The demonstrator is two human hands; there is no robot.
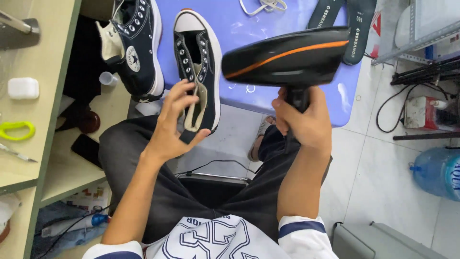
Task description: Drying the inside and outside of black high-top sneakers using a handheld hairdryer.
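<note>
A blue table [345, 103] stands on a white tiled floor [378, 172], shelving at either side. A blue water jug [438, 171] rests on the tiles; its contents cannot be judged. The right hand [303, 122] is closed around a black hair dryer [287, 60]. The left hand [173, 122] grips the heel of a navy sneaker [197, 62] at the table edge.

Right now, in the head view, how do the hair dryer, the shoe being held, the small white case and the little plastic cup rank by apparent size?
Largest to smallest as they look:
1. Black hair dryer, in the right hand, though it is nearest the camera.
2. Dark canvas shoe, held by the left hand; close to the dryer.
3. Small white case.
4. Plastic cup.
</note>
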